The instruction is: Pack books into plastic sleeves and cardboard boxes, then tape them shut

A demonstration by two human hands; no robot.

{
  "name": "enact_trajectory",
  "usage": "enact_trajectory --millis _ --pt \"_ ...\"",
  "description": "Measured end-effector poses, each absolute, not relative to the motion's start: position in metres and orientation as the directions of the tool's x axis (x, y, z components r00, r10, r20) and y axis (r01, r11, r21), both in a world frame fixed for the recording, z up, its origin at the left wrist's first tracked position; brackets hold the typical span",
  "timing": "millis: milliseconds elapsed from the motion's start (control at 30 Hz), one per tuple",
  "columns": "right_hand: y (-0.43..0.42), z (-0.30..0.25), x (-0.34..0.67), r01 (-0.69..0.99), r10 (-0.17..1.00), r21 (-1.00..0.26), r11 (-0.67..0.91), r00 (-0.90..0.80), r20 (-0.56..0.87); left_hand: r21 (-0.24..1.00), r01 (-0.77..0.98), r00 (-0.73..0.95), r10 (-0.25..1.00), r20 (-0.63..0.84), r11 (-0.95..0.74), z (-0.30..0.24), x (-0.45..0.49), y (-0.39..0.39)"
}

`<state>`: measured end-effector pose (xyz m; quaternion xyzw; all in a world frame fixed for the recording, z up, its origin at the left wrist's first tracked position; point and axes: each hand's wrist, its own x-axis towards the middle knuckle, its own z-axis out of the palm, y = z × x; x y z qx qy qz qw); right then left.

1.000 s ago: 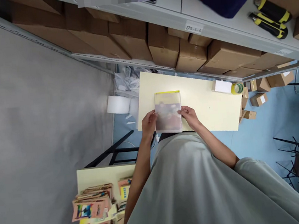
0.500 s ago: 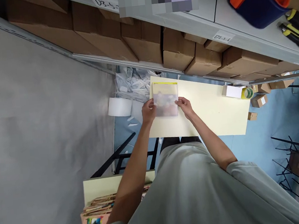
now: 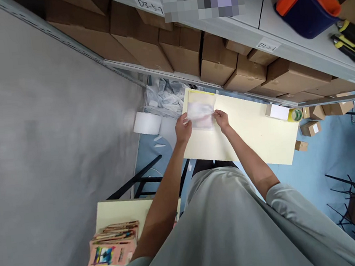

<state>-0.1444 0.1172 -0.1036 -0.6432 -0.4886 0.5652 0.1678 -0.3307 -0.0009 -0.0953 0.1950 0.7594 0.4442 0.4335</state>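
Observation:
A translucent plastic bag (image 3: pixel 200 111) with a yellow strip along its far edge is stretched between my hands, over the left part of the pale yellow table (image 3: pixel 247 134). Something whitish and pinkish shows through it, too blurred to name. My left hand (image 3: pixel 184 129) pinches the bag's left side, fingers closed. At the opposite side, my right hand (image 3: pixel 221 119) grips the bag's edge with its fingers curled in.
Cardboard boxes (image 3: pixel 217 59) line the shelf ahead. On the table's right stand a white box (image 3: pixel 277 111) and a tape roll (image 3: pixel 296 115). Crumpled plastic (image 3: pixel 165 96) and a white roll (image 3: pixel 147 123) lie left. Printed packets (image 3: pixel 113 249) sit on a lower-left surface.
The view has shifted, so the table and bag appear slightly to the right. The bag is slightly tilted and its surface looks more drawn out; both hands keep their hold on it.

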Motion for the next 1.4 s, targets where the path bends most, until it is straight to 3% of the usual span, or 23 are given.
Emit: enact_trajectory --millis 100,300,467,667,867,1000,1133,1400 --pt "0.107 -0.08 -0.127 0.38 0.793 -0.743 -0.551 -0.039 -0.608 0.865 -0.084 -0.55 0.701 -0.454 0.495 -0.071 -0.318 -0.032" --pt "0.059 -0.01 -0.065 0.321 0.771 -0.815 -0.482 -0.286 -0.569 0.904 -0.122 -0.656 0.651 -0.383 0.409 -0.022 -0.274 -0.118" --pt "0.006 0.04 -0.026 0.316 0.693 -0.838 -0.445 -0.471 -0.545 0.913 -0.158 -0.807 0.483 -0.338 0.375 0.009 -0.221 -0.202" --pt "-0.056 0.061 -0.032 0.38 0.462 -0.835 -0.398 -0.704 -0.54 0.903 -0.225 -0.938 0.17 -0.303 0.367 0.047 -0.149 -0.301" --pt "-0.126 0.073 -0.063 0.45 0.176 -0.86 -0.241 -0.851 -0.495 0.933 -0.273 -0.961 -0.114 -0.253 0.234 0.067 -0.102 -0.386" --pt "-0.176 0.087 -0.082 0.451 0.06 -0.881 -0.144 -0.884 -0.463 0.957 -0.275 -0.927 -0.291 -0.238 0.093 0.064 -0.09 -0.43" --pt "-0.242 0.099 -0.1 0.451 -0.057 -0.891 -0.056 -0.892 -0.448 0.972 -0.235 -0.898 -0.38 -0.221 -0.01 0.061 -0.083 -0.484" --pt "-0.442 0.101 -0.133 0.444 -0.339 -0.892 0.081 -0.829 -0.444 0.974 -0.216 -0.763 -0.61 -0.212 -0.068 0.054 -0.055 -0.679"
